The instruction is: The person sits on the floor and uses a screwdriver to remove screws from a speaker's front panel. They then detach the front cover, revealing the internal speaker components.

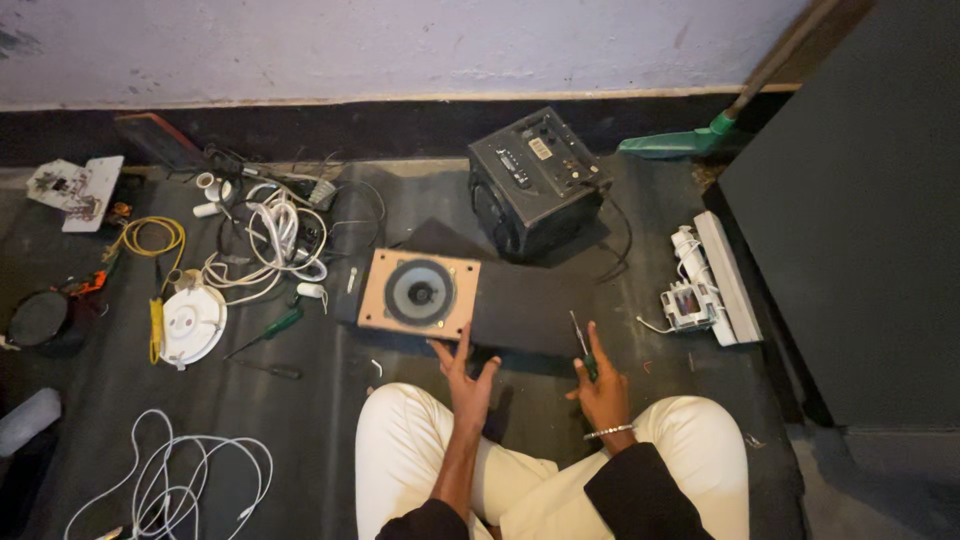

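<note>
A: Where is the speaker box (470, 305) seen?

B: It is laid flat on the dark floor mat (330, 400), just in front of the crossed legs in white trousers (540, 470). A round speaker (420, 292) is set in its pale wooden end, and the rest of the box is black.

A: How is the left hand (468, 385) held?

B: It is held open, palm up, with the fingers (462, 345) spread wide. The near edge of the box is just touched by the fingertips — nothing is gripped.

A: And the right hand (603, 388)?

B: A screwdriver (582, 345) is pinched in it, with the tip pointed up and away. The black part of the box is just beside that tip, but whether it is touched cannot be told.

A: What else is seen nearby?

B: A black amplifier box (535, 180) is stood behind — and white cables (270, 240) are piled to the left
</note>
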